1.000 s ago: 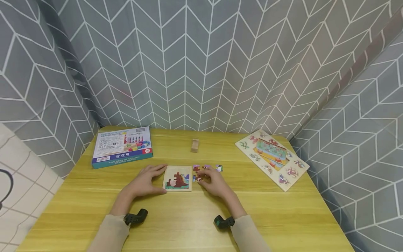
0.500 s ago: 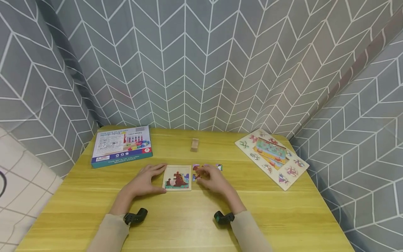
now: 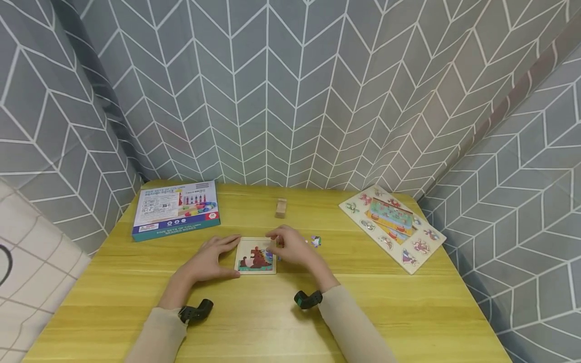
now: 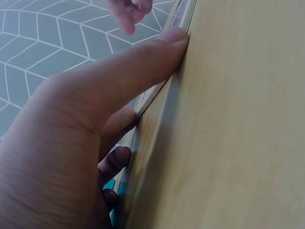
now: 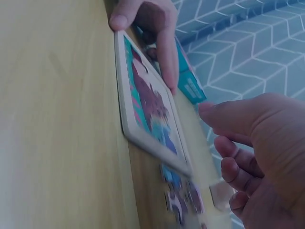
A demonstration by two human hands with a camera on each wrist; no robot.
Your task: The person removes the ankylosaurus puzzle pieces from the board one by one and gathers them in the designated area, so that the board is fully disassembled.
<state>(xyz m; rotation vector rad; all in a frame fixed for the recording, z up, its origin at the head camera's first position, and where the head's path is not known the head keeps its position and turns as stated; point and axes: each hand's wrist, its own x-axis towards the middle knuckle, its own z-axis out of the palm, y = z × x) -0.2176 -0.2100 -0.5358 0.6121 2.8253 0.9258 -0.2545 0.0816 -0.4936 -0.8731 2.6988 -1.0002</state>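
Note:
A small square wooden puzzle tray [image 3: 256,273] lies on the table, partly filled with a brown dinosaur picture [image 3: 258,259]. My left hand [image 3: 209,262] holds it at the left side, thumb at the near corner and index finger at the far one. Over the tray's right edge hovers my right hand [image 3: 292,247], thumb and index close together near the upper right corner. Whether a piece sits between those fingertips is hidden. Loose jigsaw pieces [image 5: 177,205] lie just right of the tray, mostly covered by the right hand in the head view; one piece [image 3: 316,241] shows beyond it.
A boxed bead set [image 3: 177,210] lies at the back left of the wooden table [image 3: 254,322]. A small wooden block [image 3: 281,207] stands at the back middle. On the right, a pegged animal board [image 3: 408,257] carries picture cards [image 3: 391,219]. Patterned curtains hang behind.
My right hand has moved left from the loose pieces to the tray's right edge. My left hand and the tray have stayed in place.

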